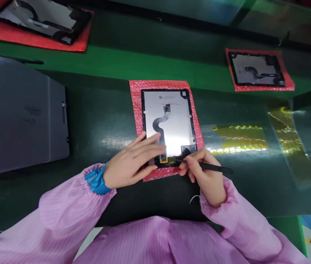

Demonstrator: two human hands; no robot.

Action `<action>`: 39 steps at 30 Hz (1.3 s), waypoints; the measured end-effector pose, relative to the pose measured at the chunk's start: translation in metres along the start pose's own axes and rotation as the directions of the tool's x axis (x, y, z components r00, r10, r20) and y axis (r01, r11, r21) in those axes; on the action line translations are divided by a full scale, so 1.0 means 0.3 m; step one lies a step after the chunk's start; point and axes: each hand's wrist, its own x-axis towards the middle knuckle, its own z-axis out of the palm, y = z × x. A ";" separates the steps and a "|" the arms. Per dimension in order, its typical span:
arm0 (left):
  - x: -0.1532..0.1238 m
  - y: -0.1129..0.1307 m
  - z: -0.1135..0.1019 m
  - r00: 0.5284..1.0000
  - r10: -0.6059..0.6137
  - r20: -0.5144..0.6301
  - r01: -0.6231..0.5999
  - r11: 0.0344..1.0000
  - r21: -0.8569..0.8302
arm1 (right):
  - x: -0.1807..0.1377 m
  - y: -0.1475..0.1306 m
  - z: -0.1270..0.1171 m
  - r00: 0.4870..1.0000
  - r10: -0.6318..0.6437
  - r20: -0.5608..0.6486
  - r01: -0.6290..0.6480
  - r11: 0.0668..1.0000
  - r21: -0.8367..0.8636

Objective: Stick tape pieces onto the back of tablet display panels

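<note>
A tablet screen panel [176, 124] with a silvery back and black frame lies on a red bubble-wrap sheet [159, 85]. A dark, curved flat cable [158, 124] runs down its back and ends in a yellow-edged connector near the lower edge. My left hand [136, 157], with a blue band at the wrist, rests over the panel's lower left, fingers spread across the cable. My right hand [203, 170] is closed on black tweezers [213, 167]. Their tip meets the lower edge of the panel, beside the connector, at a small yellowish strip [172, 159].
Sheets of yellow film strips [243, 137] and another film sheet [290, 135] lie to the right. A grey box [25, 117] stands at the left. More panels on red bubble wrap sit at the back left [42, 22] and back right [257, 69].
</note>
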 end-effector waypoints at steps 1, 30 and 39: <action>-0.003 -0.002 0.001 0.999 0.035 0.014 -0.035 0.999 -0.013 | -0.009 0.000 0.020 1.000 0.017 0.007 -0.017 1.000 -0.008; 0.007 -0.023 -0.008 0.991 0.027 0.130 -0.006 0.986 -0.164 | -0.033 0.014 0.062 0.997 0.077 -0.029 -0.081 0.987 -0.138; 0.000 -0.018 0.002 0.981 0.041 0.187 -0.035 0.999 -0.035 | -0.026 0.008 0.061 0.990 0.094 -0.107 -0.107 0.986 -0.124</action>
